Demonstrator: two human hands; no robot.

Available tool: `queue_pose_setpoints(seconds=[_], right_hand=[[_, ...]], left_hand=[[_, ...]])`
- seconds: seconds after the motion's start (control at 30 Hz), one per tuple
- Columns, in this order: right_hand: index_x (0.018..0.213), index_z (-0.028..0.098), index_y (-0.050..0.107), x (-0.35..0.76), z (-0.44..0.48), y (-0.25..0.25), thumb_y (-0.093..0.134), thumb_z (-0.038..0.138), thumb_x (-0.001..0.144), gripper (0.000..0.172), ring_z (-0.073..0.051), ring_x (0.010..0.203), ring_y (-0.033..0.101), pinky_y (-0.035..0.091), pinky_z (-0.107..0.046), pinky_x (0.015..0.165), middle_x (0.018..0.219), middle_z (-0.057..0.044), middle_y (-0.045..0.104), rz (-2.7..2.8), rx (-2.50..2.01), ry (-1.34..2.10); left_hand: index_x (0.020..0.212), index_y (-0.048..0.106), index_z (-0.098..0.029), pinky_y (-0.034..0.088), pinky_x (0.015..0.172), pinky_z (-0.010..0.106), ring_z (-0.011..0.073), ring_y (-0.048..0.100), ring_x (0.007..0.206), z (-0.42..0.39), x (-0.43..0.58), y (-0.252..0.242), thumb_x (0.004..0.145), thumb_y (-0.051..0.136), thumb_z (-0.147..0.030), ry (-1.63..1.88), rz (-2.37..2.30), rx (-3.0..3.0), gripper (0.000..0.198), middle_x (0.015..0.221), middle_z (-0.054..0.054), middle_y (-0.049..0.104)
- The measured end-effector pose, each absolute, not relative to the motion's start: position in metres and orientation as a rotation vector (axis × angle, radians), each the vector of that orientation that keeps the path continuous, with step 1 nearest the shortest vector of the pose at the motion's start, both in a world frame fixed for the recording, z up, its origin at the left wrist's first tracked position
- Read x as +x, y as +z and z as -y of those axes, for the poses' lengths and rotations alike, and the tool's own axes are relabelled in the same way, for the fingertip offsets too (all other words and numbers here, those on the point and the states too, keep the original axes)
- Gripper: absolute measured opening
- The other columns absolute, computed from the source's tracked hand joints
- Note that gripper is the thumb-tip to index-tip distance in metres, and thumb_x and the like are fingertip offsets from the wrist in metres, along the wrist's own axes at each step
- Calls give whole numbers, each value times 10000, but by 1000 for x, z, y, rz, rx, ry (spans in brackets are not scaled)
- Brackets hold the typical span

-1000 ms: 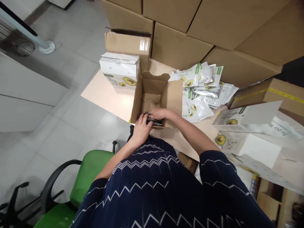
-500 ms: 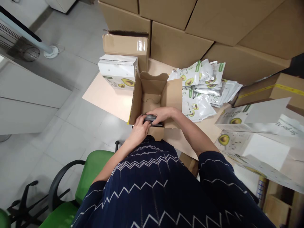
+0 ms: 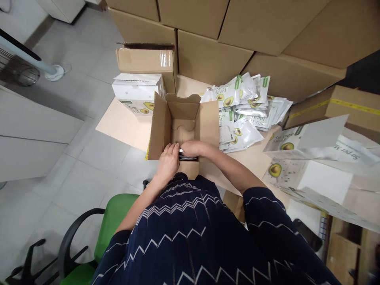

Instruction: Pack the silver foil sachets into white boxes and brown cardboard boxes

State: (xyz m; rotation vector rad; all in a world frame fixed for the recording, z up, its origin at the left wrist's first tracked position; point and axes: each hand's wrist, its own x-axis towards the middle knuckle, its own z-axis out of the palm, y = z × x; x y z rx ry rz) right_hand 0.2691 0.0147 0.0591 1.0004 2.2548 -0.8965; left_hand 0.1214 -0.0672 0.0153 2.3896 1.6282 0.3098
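- Open cardboard carton (image 3: 209, 118): stood near me.
- Silvery packets (image 3: 188, 158): lay in its near end.
- My left hand (image 3: 169, 161): fingers bent beside packets, hold unclear.
- My right hand (image 3: 192, 148): curled over packets, hold unclear.
- Super Meal pouches (image 3: 229, 95): heaped right.

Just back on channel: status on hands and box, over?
Left hand, right hand at box's near end, by flat packets. Box open. Pouches heaped at its right, not blocking the opening.
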Motion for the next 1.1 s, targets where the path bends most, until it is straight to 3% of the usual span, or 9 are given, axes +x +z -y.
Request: queue_pose_setpoints(seconds=[0.1, 0.27, 0.37, 0.5, 0.67, 0.8, 0.87, 0.97, 1.1], right_hand=[[1177, 73, 714, 271, -15, 69, 464, 289, 949, 402, -270, 1009, 688, 474, -297, 754, 1181, -193, 707, -2258, 989, -875], [1181, 60, 715, 273, -18, 74, 486, 303, 945, 409, -253, 996, 688, 458, -276, 733, 1178, -195, 708, -2248, 971, -868], [1154, 70, 730, 274, -20, 73, 490, 323, 943, 408, -240, 950, 691, 443, -270, 703, 1133, -187, 725, -2262, 971, -882], [1077, 92, 754, 283, -21, 73, 563, 375, 902, 385, -222, 888, 678, 426, -262, 686, 1054, -167, 745, -2322, 965, -950], [1059, 148, 739, 312, -19, 85, 594, 383, 882, 329, -182, 831, 658, 453, -253, 707, 955, -87, 748, -2478, 1132, -1359], [1200, 216, 667, 350, -18, 85, 527, 494, 927, 414, -150, 810, 661, 501, -253, 717, 990, -52, 730, -2532, 1832, -1770], [1237, 226, 628, 376, -22, 71, 488, 564, 932, 476, -146, 786, 658, 508, -251, 694, 994, -60, 714, -2402, 2404, -1675], [1323, 199, 549, 415, -31, 32, 450, 574, 945, 541, -189, 896, 660, 514, -280, 746, 1077, -114, 680, -1897, 3016, -1209], [1500, 174, 360, 446, -29, -28, 598, 567, 859, 789, -364, 1247, 509, 443, -425, 969, 1410, -237, 466, -1246, 2948, -828]], left_hand=[[1281, 592, -103, 513, 997, 433, 275, 589, 1158, 65, 120, 14, 951, 368, -117, 225, -1568, 2391, 399, 1200, 172, 674], [1279, 584, -153, 501, 1002, 414, 262, 576, 1146, 64, 117, 15, 1005, 383, -269, 271, -1519, 2411, 359, 1216, 148, 663], [1318, 543, -147, 480, 1024, 425, 275, 559, 1170, 65, 115, 17, 993, 444, -404, 290, -1433, 2455, 426, 1250, 149, 647], [1343, 520, -120, 487, 989, 413, 281, 558, 1136, 67, 114, 18, 991, 433, -459, 248, -1417, 2504, 496, 1242, 158, 644], [1310, 563, -123, 496, 940, 412, 281, 564, 1093, 70, 116, 19, 1009, 374, -461, 184, -1467, 2533, 491, 1198, 168, 651], [1294, 587, -148, 496, 932, 398, 265, 572, 1056, 70, 119, 20, 1018, 355, -438, 165, -1502, 2557, 464, 1152, 145, 664], [1288, 596, -156, 495, 931, 397, 260, 575, 1044, 70, 120, 19, 1020, 351, -424, 174, -1518, 2553, 451, 1135, 139, 667], [1270, 612, -150, 497, 919, 405, 263, 573, 1034, 70, 121, 19, 1024, 338, -408, 191, -1517, 2531, 449, 1117, 147, 668], [1252, 625, -144, 500, 896, 398, 264, 574, 1021, 71, 122, 19, 1025, 340, -394, 198, -1528, 2532, 442, 1093, 146, 671]])
